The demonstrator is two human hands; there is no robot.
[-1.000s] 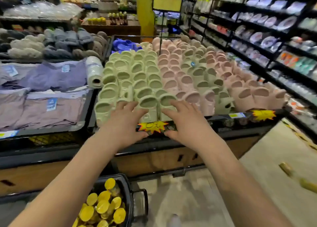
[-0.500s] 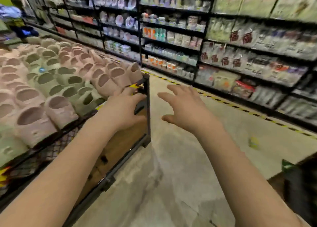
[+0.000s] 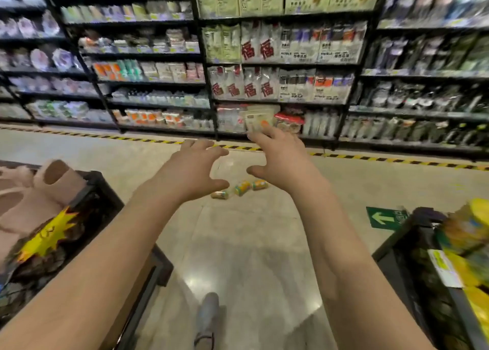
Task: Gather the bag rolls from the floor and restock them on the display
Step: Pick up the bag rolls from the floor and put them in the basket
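While both arms reach forward, three rolls (image 3: pixel 242 187) lie close together on the floor (image 3: pixel 251 243), mid-aisle. Left hand (image 3: pixel 190 169) and right hand (image 3: pixel 281 161): fingers spread, holding nothing, not touching the rolls. Slipper bin (image 3: pixel 105 188) at left; shelves (image 3: pixel 264 58) behind.
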